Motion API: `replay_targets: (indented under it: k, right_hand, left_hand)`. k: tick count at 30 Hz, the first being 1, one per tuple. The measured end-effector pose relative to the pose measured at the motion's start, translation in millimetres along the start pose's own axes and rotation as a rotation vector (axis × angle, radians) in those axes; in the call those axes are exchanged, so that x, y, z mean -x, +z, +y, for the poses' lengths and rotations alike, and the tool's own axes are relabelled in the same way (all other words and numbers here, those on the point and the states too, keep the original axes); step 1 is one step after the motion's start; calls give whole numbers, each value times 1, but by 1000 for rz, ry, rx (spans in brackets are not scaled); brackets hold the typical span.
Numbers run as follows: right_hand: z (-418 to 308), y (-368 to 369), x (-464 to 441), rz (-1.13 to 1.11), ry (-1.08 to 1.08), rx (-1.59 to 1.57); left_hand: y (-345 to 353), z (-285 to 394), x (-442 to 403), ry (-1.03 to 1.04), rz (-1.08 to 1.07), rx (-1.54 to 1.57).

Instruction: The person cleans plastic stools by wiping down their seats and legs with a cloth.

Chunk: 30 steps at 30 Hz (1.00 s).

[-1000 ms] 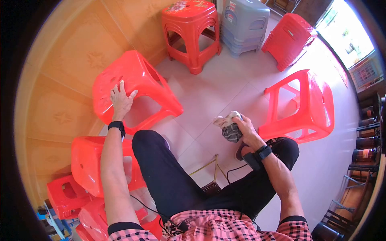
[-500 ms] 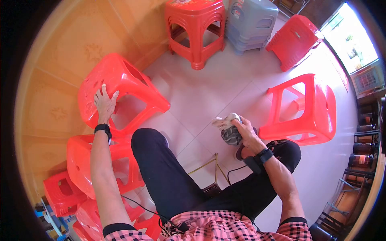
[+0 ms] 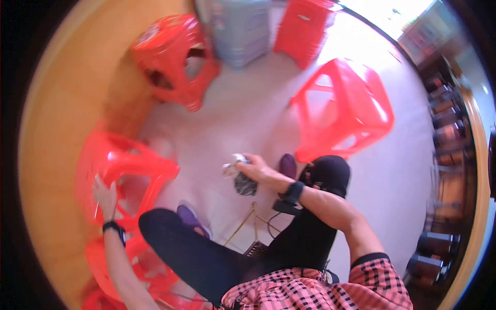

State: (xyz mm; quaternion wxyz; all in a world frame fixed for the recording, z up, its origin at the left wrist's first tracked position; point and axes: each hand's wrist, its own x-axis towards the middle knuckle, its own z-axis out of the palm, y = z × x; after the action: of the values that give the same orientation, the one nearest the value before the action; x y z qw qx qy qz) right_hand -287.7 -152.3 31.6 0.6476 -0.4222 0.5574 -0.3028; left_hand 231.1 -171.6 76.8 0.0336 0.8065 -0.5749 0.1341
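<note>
My left hand [image 3: 106, 197] lies with spread fingers on the seat of a red plastic stool [image 3: 111, 164], which stands at the left beside the wall. A bunched grey and white cloth [image 3: 245, 183] hangs from my right hand [image 3: 253, 168], whose fingers are closed around its top, between my knees and above the floor. Another red stool [image 3: 346, 108] stands to the right, beyond my right knee. The picture is blurred by motion.
A red stool [image 3: 178, 62], a stack of grey stools [image 3: 240, 31] and a red stack [image 3: 305, 31] stand at the back. More red stools [image 3: 119, 258] are at the lower left. Dark furniture [image 3: 447, 129] lines the right side.
The view has turned, so the room's contents appear shifted left. My left hand remains on the stool, which now appears lower and farther left. My right hand still holds the cloth.
</note>
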Motion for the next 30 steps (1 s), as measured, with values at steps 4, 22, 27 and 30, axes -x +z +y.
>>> replay_targets:
  k: [4,22,27,30]
  right_hand:
    - [-7,1,6,7,-33,27]
    - [-9,-3,5,146,-171,-86]
    - [-3,8,-1,116,-292,-113]
    - [-15,10,10,46,-211,-174]
  left_hand:
    - [21,21,-10,92,96,222]
    - [-97,378,86,589,-834,1178]
    - [-114,418,86,636,-702,1111]
    - [-132,463,85,733,-656,1057]
